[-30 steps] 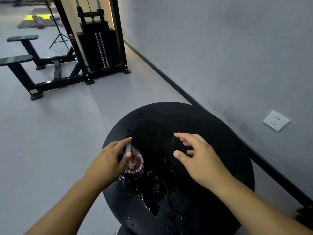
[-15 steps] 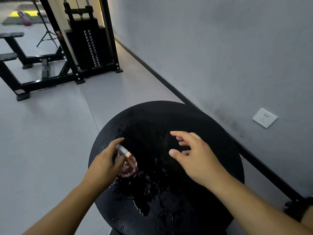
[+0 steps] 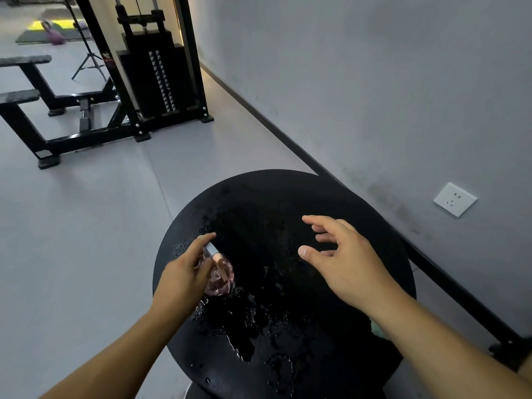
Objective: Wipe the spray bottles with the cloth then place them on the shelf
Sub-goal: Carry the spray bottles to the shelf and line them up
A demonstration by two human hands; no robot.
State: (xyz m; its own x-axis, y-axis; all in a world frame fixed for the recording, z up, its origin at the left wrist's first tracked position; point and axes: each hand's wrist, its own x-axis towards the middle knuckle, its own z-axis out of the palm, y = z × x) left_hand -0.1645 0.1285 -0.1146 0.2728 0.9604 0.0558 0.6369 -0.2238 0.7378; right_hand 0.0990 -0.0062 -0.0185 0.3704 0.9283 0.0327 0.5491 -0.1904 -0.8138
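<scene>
1. Left hand point(image 3: 184, 276): we found its fingers curled around a small pink spray bottle point(image 3: 220, 276), forefinger laid over the silver nozzle, thumb side against the glass.
2. Spray bottle: it stood on the left part of the round black table point(image 3: 331, 197), in a patch of water.
3. Right hand point(image 3: 342, 263): we noted it hovering over the table's middle, fingers spread apart, holding nothing, well apart from the bottle.
4. Writing: we could read none on the bottle.
5. Table surface: wet, beaded with droplets and puddles.
6. Wall socket point(image 3: 454, 199): white, on the grey wall at right.
7. Weight machine point(image 3: 155, 73): black, far across the grey floor.
</scene>
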